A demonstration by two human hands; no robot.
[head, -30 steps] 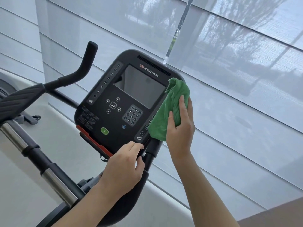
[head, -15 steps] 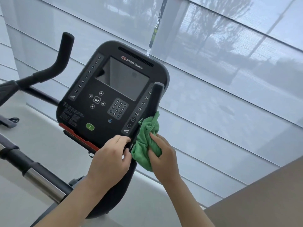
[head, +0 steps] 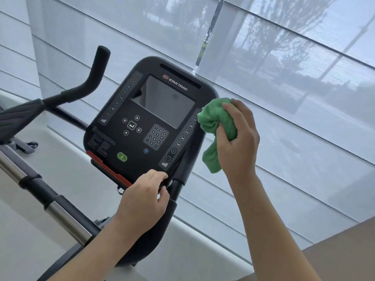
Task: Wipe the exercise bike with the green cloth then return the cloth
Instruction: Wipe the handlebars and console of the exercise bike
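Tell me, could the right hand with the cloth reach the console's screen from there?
Probably yes. The right hand, gripping the green cloth, sits at the console's right edge, and nothing lies between it and the screen.

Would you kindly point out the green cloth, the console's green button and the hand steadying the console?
green cloth (head: pixel 218 120): head view, on the bunched upper part.
green button (head: pixel 122 157): head view, on its middle.
left hand (head: pixel 145 196): head view, on the back of the hand.
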